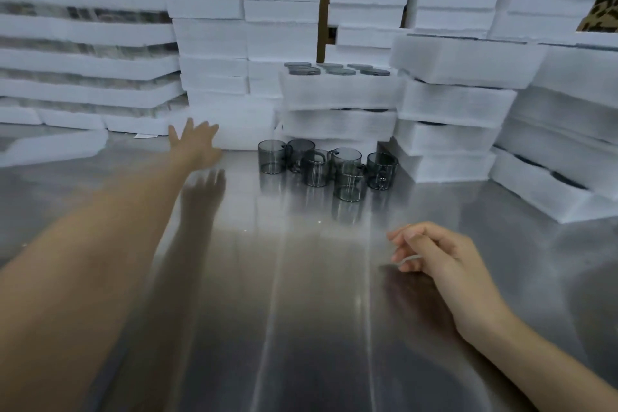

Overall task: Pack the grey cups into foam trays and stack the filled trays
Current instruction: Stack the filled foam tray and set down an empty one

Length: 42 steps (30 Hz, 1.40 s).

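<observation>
Several grey see-through cups [329,165] with handles stand clustered on the steel table [301,311], just in front of a stack of foam trays. The top tray of that stack [341,89] holds several cups, their rims showing. My left hand [195,140] is stretched far forward with straight, spread fingers, right at the white foam tray [240,130] at the bottom of the left-centre stack; whether it touches is unclear. My right hand [431,251] hovers low over the table near me, fingers loosely curled, holding nothing.
Tall stacks of white foam trays wall in the table at the back, left [83,57] and right [551,130]. A single foam tray [53,147] lies at the far left. A brown cardboard strip [326,0] shows between stacks.
</observation>
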Tool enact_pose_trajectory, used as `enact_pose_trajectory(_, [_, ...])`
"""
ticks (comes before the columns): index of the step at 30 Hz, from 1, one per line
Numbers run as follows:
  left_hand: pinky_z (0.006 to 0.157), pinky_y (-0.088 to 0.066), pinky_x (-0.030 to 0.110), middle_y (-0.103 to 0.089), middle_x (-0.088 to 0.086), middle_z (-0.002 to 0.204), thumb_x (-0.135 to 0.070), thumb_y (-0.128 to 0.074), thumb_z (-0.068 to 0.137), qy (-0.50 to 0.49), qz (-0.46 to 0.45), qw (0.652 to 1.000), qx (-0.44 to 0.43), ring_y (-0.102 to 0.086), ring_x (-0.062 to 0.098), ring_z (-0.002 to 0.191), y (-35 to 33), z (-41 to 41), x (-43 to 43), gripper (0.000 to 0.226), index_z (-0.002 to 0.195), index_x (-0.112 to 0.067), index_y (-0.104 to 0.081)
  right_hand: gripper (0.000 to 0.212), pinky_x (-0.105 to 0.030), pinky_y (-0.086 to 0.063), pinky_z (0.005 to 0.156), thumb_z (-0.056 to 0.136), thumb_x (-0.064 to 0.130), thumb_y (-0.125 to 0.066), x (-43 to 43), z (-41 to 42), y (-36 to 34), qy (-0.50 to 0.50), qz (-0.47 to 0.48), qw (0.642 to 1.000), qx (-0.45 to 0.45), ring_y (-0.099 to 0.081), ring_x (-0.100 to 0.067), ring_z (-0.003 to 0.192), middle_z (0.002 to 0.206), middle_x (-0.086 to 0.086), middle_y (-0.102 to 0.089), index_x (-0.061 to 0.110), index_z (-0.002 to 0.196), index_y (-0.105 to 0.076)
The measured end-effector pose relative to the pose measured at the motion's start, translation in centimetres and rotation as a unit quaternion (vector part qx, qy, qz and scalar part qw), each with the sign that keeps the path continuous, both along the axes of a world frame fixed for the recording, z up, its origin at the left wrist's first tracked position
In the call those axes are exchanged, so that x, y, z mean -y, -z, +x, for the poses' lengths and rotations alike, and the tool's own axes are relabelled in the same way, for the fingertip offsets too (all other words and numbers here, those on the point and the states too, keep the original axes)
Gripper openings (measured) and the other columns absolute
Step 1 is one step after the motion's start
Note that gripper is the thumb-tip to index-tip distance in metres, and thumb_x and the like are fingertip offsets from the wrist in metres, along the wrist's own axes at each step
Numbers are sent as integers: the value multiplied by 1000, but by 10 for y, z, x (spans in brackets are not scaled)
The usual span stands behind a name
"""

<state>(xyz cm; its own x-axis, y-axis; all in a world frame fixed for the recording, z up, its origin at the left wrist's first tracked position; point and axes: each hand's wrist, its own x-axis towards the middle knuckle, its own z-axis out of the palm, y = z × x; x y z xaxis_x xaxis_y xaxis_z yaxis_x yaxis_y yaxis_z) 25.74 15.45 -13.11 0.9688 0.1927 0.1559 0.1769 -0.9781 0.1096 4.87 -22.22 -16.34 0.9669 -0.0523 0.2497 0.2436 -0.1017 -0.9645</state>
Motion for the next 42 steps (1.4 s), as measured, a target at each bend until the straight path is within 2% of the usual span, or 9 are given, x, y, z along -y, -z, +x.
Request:
enact_pose_trajectory(3, [115,7,57,-17,6,157,-33,-47,96,-8,107,994,32,-9,30,145,7,-2,4,70,154,-20,-9,32,-39,-44,69,93,6,-51,-1,1,1,5,-18,1000,-4,-59,-15,62,72,-10,-69,16,70,-70])
enact_pose_trajectory(7, [116,-5,53,-27,14,139,-20,-51,91,-24,194,980,32,-20,34,132,0,-7,8,44,135,-17,-45,31,-34,-44,65,92,5,-50,-1,2,1,10,-37,999,-16,-59,-13,60,63,-7,-67,16,69,-69])
enact_pose_trajectory(10, [113,-17,44,-27,15,135,-12,-53,88,-38,233,970,51,-26,34,126,4,-14,10,36,124,-15,-55,37,-22,-49,59,92,2,-49,-1,4,0,10,-40,999,-21,-60,-12,59,64,-6,-67,19,65,-69])
enact_pose_trajectory(13, [111,-22,40,-27,12,138,-11,-53,88,-32,264,963,44,-29,32,126,10,-30,7,33,120,-15,-61,35,-29,-50,66,91,2,-50,-3,4,-2,15,-38,999,-23,-61,-14,59,64,-7,-68,15,64,-68])
enact_pose_trajectory(20, [104,-31,40,-35,13,128,-17,-45,92,-17,90,995,28,-31,32,122,6,-66,-1,32,121,-10,-56,27,-12,-43,56,91,4,-52,-8,-7,-5,16,-77,997,-14,-53,-5,51,53,1,-62,12,70,-67])
enact_pose_trajectory(26, [112,-20,42,-27,14,149,-28,-47,97,34,-80,991,101,-21,33,137,11,-61,35,46,142,-21,-42,28,-22,-45,63,93,5,-50,-9,-10,-5,0,-99,995,-6,-56,-13,59,61,-9,-66,10,71,-68])
enact_pose_trajectory(34, [108,-24,48,-34,16,144,-34,-35,99,-43,-112,989,82,-24,33,136,28,-18,62,44,140,-18,-41,30,-13,-42,51,94,1,-49,-8,-1,-2,-24,-88,996,0,-57,-5,52,61,-2,-66,4,70,-66])
enact_pose_trajectory(38, [105,-24,44,-38,18,136,-25,-45,94,-70,-145,970,184,-27,33,130,30,-19,62,35,122,-4,-52,30,-16,-44,51,92,-2,-48,-7,4,-3,-12,-84,996,-2,-58,-9,53,63,-4,-66,5,69,-66])
enact_pose_trajectory(42, [108,-17,43,-43,12,138,-21,-47,92,-93,-232,906,340,-28,29,135,21,-57,70,38,126,-9,-55,31,-19,-46,52,92,-3,-48,-8,5,-6,1,-73,997,-13,-57,-11,53,63,-8,-64,7,67,-64])
